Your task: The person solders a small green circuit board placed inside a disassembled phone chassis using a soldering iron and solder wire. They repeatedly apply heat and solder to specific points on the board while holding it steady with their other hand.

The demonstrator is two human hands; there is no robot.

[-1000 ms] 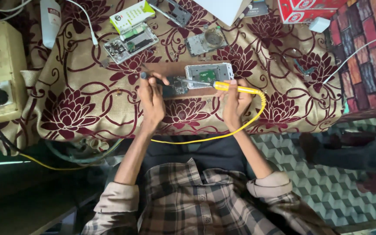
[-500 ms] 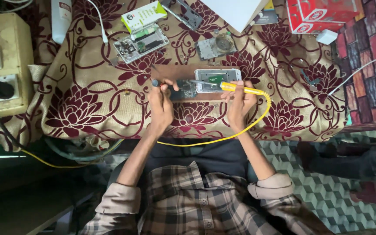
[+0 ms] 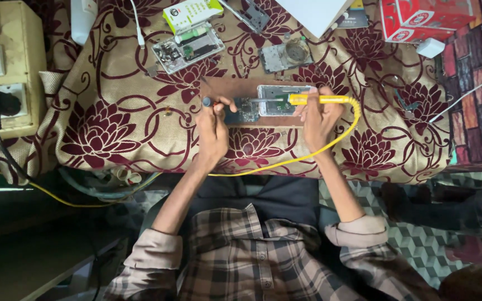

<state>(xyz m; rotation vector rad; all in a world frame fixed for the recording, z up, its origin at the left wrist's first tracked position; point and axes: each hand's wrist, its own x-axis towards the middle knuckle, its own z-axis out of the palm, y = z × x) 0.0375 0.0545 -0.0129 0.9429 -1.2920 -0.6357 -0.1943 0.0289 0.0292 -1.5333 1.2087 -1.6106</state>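
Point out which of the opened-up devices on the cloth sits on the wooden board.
The silver opened device between the left hand and right hand lies on the wooden board. The two others, the long one and the one with a round part, lie on the cloth farther away.

A beige woven tablecloth [image 3: 112,134] carries dark maroon flowers and curling vines. The slim soldering iron [image 3: 313,100] and its trailing cord [image 3: 285,163] are bright yellow. The flannel shirt [image 3: 252,262] is brown-and-cream plaid. The cardboard box [image 3: 422,19] is red and white.
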